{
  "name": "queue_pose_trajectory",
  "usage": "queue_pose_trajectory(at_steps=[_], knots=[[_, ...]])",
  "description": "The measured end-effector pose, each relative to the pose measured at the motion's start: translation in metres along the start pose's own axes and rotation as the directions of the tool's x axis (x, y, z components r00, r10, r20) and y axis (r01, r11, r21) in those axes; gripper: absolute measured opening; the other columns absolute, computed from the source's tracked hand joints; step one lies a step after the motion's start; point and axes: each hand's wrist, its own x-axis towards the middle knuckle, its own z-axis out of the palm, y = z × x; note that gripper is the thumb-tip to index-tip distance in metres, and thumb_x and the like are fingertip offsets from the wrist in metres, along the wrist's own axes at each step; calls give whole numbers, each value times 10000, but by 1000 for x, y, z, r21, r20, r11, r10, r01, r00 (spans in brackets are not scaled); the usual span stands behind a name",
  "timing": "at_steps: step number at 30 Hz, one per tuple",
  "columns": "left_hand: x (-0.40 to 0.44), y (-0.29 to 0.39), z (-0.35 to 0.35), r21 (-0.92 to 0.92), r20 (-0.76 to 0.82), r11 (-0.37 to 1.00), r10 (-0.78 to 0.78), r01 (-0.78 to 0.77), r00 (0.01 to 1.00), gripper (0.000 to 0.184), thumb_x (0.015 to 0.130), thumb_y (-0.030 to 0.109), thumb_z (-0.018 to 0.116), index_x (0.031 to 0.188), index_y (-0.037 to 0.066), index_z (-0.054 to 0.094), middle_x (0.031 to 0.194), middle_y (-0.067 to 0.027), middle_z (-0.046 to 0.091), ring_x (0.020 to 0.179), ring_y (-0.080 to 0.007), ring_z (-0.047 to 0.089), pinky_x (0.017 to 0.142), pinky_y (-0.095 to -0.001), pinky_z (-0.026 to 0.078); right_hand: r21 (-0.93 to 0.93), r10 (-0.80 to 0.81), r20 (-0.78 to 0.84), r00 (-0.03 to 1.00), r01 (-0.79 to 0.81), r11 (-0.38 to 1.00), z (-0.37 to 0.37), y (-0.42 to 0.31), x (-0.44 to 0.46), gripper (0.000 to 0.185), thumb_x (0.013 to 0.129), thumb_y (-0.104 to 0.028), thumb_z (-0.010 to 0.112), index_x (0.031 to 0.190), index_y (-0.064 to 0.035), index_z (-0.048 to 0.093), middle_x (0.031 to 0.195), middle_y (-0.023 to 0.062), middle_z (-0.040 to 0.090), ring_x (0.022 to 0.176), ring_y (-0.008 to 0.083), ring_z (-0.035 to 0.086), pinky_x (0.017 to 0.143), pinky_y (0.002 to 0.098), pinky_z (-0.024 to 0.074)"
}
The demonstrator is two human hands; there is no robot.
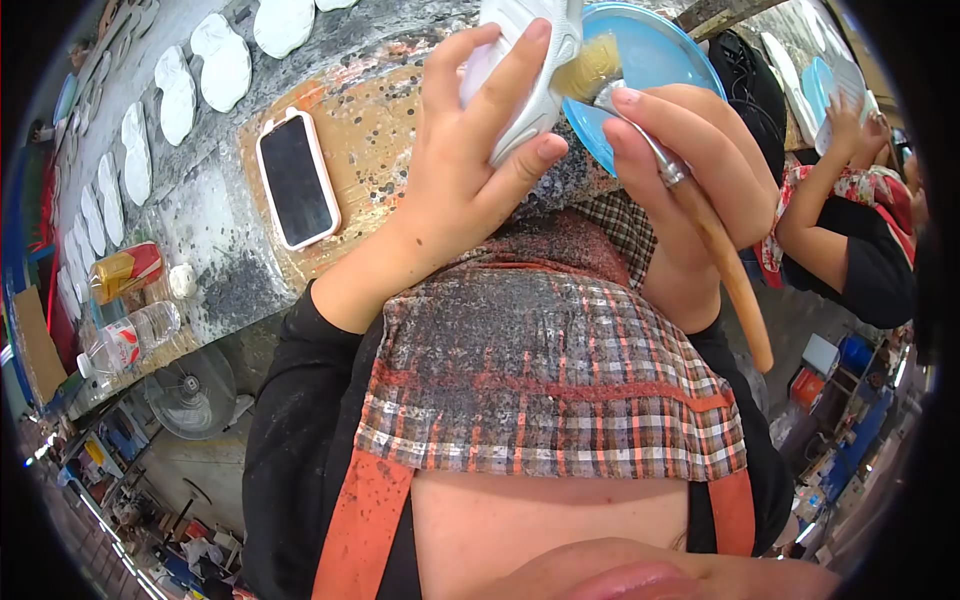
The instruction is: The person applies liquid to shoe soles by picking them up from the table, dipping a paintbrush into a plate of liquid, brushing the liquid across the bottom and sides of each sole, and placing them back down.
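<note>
At the top centre my left hand [470, 150] grips a white shoe sole [535, 100], its fingers spread over the near face. My right hand [700, 160] pinches a brush [715, 235] with a brown wooden handle and a metal collar. The brush's pale yellow bristles [590, 66] touch or nearly touch the sole's right edge. Behind them lies a round light-blue dish [660, 55]. A phone [298, 180] in a pink case rests on a brown board [265, 200] left of my left forearm.
White soles [222, 65] lie in a row along the speckled table [225, 230]. At the left are a plastic bottle [135, 338] and a gold-red packet [127, 272]. A fan [190, 390] stands below. A co-worker [850, 220] is at the right, near a black bag [745, 90].
</note>
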Motion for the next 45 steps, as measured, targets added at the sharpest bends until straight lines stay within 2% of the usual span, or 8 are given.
queue_pose_trajectory(at_steps=[7, 9, 14, 22, 30, 42, 43, 45], knots=[[-10, -12, -6, -6, -38, 991, -136, 136, 990, 612, 908, 426, 580, 1351, 37, 412, 1245, -219, 446, 1080, -301, 500, 924, -377, 422, 116, 576, 57, 816, -578, 808, -18, 32, -37, 70, 803, -38, 715, 829, 13, 675, 726, 24, 661, 659, 57, 609, 569, 183, 449], [-16, -11, -1, -712, 101, 512, -601, 480, 793, 581, 931, 488, 513, 1294, 40, 440, 1121, -194, 565, 958, -239, 586, 845, -340, 485, 177, 741, 8, 671, -730, 660, -23, 40, -54, 96, 833, -84, 699, 796, -4, 661, 650, -5, 627, 604, 40, 575, 524, 161, 392], [-12, -29, -14, -868, 494, -347, -547, 354, 675, 794, 923, 660, 270, 1339, -7, 383, 1180, -209, 568, 1046, -330, 610, 868, -448, 546, -189, 797, 53, 601, -778, 599, -22, 51, -70, 274, 845, -207, 691, 672, -11, 610, 520, -5, 489, 496, 47, 438, 466, 219, 325], [-13, -24, -12, -930, 339, -67, -541, 362, 770, 840, 913, 671, 253, 1362, -27, 374, 1239, -235, 523, 990, -346, 626, 819, -482, 560, 266, 773, 175, 610, -785, 560, -23, 21, -55, 156, 841, -109, 695, 736, -8, 640, 630, -12, 580, 577, 43, 526, 504, 197, 377], [8, 16, -9, -908, 418, -180, -447, 378, 791, 854, 914, 695, 188, 1327, -17, 417, 1143, -189, 598, 997, -282, 644, 804, -396, 563, 251, -28, 461, 887, -100, 963, -30, 27, 31, 166, 737, -25, 708, 882, 47, 672, 805, 133, 652, 724, 228, 626, 649, 301, 477], [36, 38, -23, -971, 142, -237, -460, 33, 876, 612, 936, 488, 438, 1229, -48, 477, 1022, -148, 641, 916, -250, 636, 818, -354, 512, 402, 85, 368, 926, -241, 883, -4, -1, -5, 192, 673, -69, 810, 819, -16, 698, 718, 90, 655, 626, 194, 641, 538, 270, 484], [26, 14, -10, -878, -266, 466, -667, 110, 696, 824, 879, 734, 267, 1323, 59, 426, 1227, -133, 554, 1070, -289, 588, 910, -451, 490, 439, 131, 248, 960, -232, 868, 4, -5, -7, 199, 673, -90, 818, 822, -25, 702, 712, 84, 656, 619, 189, 641, 530, 265, 483], [12, 6, -5, -985, -169, 130, -559, -116, 812, 827, 874, 740, 271, 1328, 66, 427, 1230, -116, 556, 1093, -277, 574, 934, -453, 471, 476, -9, 247, 969, -113, 872, 16, -12, -1, 242, 668, -154, 836, 833, -35, 706, 723, 82, 665, 609, 183, 641, 528, 263, 487]])
